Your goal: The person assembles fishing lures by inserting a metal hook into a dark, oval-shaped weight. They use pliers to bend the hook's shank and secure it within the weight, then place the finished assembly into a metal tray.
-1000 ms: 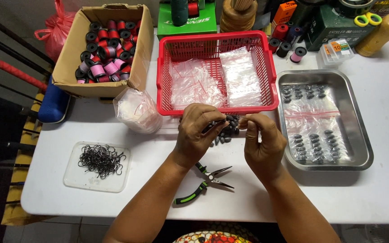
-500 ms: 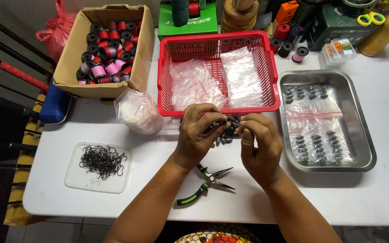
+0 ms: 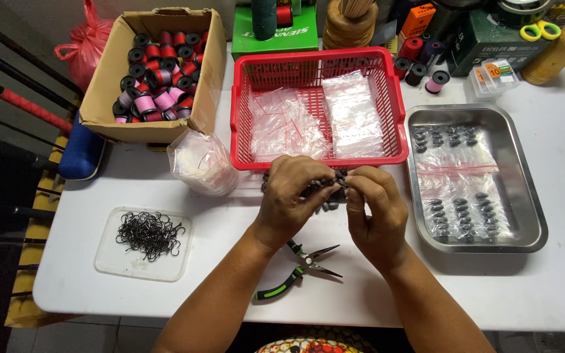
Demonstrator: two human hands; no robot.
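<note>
Dark grey sinkers (image 3: 325,193) sit pinched between the left hand (image 3: 295,196) and right hand (image 3: 374,209), raised off the bench (image 3: 230,294) near the red basket (image 3: 397,111), handy for bagging.

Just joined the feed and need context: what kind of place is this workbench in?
Probably a small fishing-tackle packing bench. A tray of hooks, a cardboard box of line spools and a steel tray of bagged sinkers surround both hands, left hand and right hand, handling dark weights.
</note>
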